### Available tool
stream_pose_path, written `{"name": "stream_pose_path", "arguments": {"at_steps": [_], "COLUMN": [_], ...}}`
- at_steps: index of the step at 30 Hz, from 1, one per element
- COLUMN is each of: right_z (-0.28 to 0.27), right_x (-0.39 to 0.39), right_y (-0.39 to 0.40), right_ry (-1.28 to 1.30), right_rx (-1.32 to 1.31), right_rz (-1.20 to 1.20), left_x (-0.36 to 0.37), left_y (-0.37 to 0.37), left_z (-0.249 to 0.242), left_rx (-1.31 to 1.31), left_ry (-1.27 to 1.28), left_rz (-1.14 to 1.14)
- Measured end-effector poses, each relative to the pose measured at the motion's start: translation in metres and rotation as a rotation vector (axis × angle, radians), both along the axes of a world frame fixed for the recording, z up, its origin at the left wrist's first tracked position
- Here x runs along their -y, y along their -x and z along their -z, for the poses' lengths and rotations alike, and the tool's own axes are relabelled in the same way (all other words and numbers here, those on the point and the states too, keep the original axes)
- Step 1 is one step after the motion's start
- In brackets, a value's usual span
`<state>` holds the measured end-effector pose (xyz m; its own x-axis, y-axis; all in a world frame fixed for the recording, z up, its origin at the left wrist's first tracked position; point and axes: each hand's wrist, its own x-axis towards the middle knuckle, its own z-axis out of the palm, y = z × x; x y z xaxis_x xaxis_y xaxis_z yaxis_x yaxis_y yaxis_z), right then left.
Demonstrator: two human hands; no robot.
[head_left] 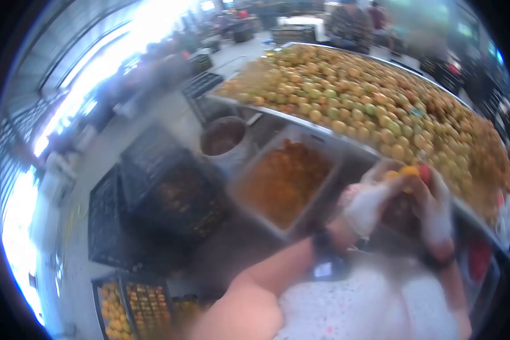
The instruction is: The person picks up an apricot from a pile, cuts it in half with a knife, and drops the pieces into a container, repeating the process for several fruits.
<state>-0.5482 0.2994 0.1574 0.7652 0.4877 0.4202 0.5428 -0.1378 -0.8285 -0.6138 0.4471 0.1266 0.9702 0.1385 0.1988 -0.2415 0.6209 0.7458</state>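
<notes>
Both my hands wear whitish gloves and meet at the near edge of a large table (334, 134) heaped with round yellow-green fruit (345, 93). My left hand (374, 201) has its fingers closed round a yellow-orange piece of fruit (407, 171). From the other side my right hand (434, 207) reaches the same piece, its fingers bent. Something red (424, 173) shows beside its fingertips; blur hides whether it is a tool or part of the hand's covering. A dark container partly shows below the hands.
Left of my hands is a pale bin (283, 184) of orange pieces, with a round bucket (224, 139) beside it. Dark crates (110, 221) stand farther left. A crate of yellow fruit (116, 311) is at the lower left. A person (348, 28) stands beyond the table.
</notes>
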Motion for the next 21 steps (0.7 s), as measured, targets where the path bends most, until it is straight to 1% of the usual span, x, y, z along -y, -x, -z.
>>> {"name": "stream_pose_path", "arguments": {"at_steps": [1,3,4,5,6,7,9,10,11,12,13,14,16,18,19,21], "right_z": [0.002,0.01,0.006,-0.009,-0.012,-0.01,-0.002,0.004,0.01,0.012,0.011,0.01,0.014,0.03,0.026,0.012], "right_x": [0.0,0.011,0.01,0.007,0.004,0.004,0.007,0.011,0.014,0.016,0.016,0.016,0.016,0.019,0.016,0.005], "right_y": [0.007,0.0,0.004,-0.001,0.002,0.001,-0.006,-0.008,-0.01,-0.01,-0.009,-0.008,-0.01,-0.017,-0.014,-0.004], "right_ry": [-0.067,-0.007,-0.007,-0.01,-0.014,-0.019,0.012,0.012,0.117,0.221,0.222,0.255,0.287,0.369,0.368,0.262], "right_rx": [-0.207,-0.159,-0.151,-0.236,-0.318,-0.317,-0.09,-0.089,0.237,0.562,0.563,0.569,0.576,0.878,0.877,0.454], "right_rz": [-0.008,-0.031,-0.042,-0.022,-0.002,-0.01,-0.004,-0.006,0.036,0.08,0.078,0.07,0.057,0.126,0.122,0.012], "left_x": [0.002,0.0,-0.002,-0.007,-0.009,-0.01,-0.013,-0.014,-0.013,-0.01,-0.009,-0.01,-0.014,-0.014,-0.014,-0.015], "left_y": [-0.001,-0.004,0.003,0.003,0.01,0.014,0.017,0.017,0.016,0.014,0.014,0.016,0.02,0.02,0.02,0.02], "left_z": [0.004,0.011,0.006,-0.01,-0.018,-0.022,-0.03,-0.032,-0.03,-0.026,-0.023,-0.021,-0.016,-0.009,-0.006,-0.002], "left_rx": [0.032,0.069,0.076,0.006,-0.062,-0.063,0.018,-0.009,-0.009,-0.008,-0.008,-0.008,-0.028,-0.028,-0.029,-0.003], "left_ry": [0.012,-0.212,-0.213,-0.279,-0.345,-0.351,-0.439,-0.164,-0.163,-0.091,-0.019,-0.017,0.208,0.255,0.3,0.335], "left_rz": [-0.016,-0.119,-0.131,-0.085,-0.04,-0.047,-0.02,0.139,0.138,0.142,0.145,0.143,0.292,0.289,0.291,0.307]}}
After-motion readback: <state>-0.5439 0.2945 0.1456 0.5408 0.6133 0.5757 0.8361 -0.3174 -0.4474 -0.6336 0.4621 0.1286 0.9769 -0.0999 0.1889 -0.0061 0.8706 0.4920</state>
